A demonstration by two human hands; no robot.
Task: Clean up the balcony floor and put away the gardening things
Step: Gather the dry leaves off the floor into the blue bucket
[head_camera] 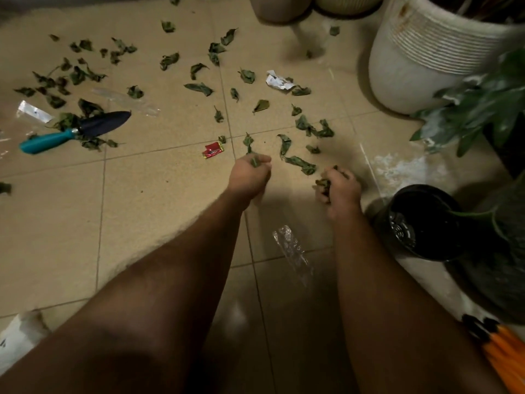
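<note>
Left hand (250,173) clutches crumpled leaf (254,162) — right hand (339,190) fisted round shrivelled leaves (324,184) over speckled tile floor (159,200)

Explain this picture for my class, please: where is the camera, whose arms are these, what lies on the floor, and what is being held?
The one picture comes from a camera worn on a person's head, looking down at their own bare arms. The left hand and right hand each grip wilted leaves. Many more leaves lie scattered on the tiled floor, with a teal-handled trowel, a red wrapper, a crumpled white paper and a clear plastic wrapper. A black pot and a white planter stand at right.
</note>
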